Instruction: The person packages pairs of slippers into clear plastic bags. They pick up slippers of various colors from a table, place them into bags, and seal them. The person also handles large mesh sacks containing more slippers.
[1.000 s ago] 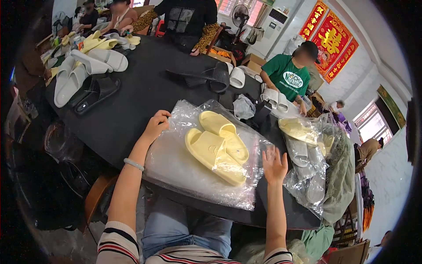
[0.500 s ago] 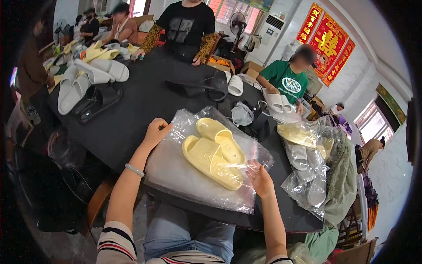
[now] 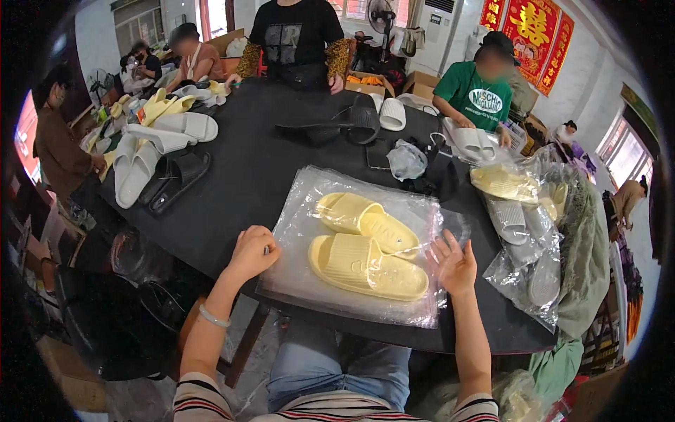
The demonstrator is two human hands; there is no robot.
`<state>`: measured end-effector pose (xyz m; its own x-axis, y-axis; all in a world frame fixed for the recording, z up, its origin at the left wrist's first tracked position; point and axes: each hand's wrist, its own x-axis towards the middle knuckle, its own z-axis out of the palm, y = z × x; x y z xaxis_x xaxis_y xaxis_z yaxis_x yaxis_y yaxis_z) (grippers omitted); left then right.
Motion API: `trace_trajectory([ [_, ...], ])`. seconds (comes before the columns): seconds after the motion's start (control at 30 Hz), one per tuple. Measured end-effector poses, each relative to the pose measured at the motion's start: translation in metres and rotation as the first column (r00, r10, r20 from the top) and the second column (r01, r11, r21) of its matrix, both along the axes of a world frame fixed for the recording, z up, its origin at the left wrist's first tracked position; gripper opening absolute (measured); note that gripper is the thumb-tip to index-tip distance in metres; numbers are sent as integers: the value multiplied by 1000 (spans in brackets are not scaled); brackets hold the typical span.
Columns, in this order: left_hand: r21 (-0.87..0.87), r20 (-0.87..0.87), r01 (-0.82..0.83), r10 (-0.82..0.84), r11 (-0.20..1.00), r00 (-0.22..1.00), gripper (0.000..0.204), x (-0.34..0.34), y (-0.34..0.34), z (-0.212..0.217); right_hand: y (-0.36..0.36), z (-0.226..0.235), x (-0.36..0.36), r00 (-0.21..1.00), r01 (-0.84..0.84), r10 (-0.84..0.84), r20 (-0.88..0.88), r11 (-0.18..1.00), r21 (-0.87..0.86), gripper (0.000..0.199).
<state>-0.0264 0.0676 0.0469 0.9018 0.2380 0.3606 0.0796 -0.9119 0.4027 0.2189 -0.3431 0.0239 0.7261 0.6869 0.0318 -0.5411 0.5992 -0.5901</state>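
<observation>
A pair of pale yellow slides (image 3: 369, 264) lies side by side in a clear plastic bag (image 3: 415, 309), toes to the left. Beneath it are more clear plastic sheets or bags (image 3: 292, 285), right at the table's near edge. By the bag's left edge is my left hand (image 3: 254, 251), its fingers curled closed; something small and dark shows at the fingers, too small to name. My right hand (image 3: 453, 266) is open at the bag's right end, palm turned up and fingers spread, close to the loose plastic there.
Bagged slides (image 3: 517, 225) lie at the right, beside green-grey cloth (image 3: 587, 239). Black slides (image 3: 179, 179) and white slides (image 3: 133, 169) sit at the left; another black pair (image 3: 362, 118) lies farther back. A crumpled clear bag (image 3: 408, 160) rests mid-table. Several people work around the black table (image 3: 239, 151).
The bagged slides have turned and now lie flatter and straighter. My right hand has opened its fingers wider beside the bag's end. My left hand's fingers have curled in. The view has shifted.
</observation>
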Motion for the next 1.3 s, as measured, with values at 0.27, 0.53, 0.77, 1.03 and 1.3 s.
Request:
trace_trajectory([
  [0.27,-158,98,192,-179,969,979,41,62,-26,31,7,-1,-10,830,261,102,548,797,-545,30],
  [0.53,-18,-72,170,-171,985,983,57,74,-46,-38,19,39,-15,185,276,563,805,757,-593,67],
  [0.77,42,-81,142,-139,989,987,59,75,-48,-39,107,43,-25,-263,686,693,671,623,-375,59],
  [1.03,-93,11,68,-67,993,998,67,74,-40,-41,159,-3,11,-281,655,622,731,681,-328,45],
  [1.3,126,-200,68,-42,990,979,81,77,-55,-36,10,-23,52,204,733,477,855,505,-456,38],
])
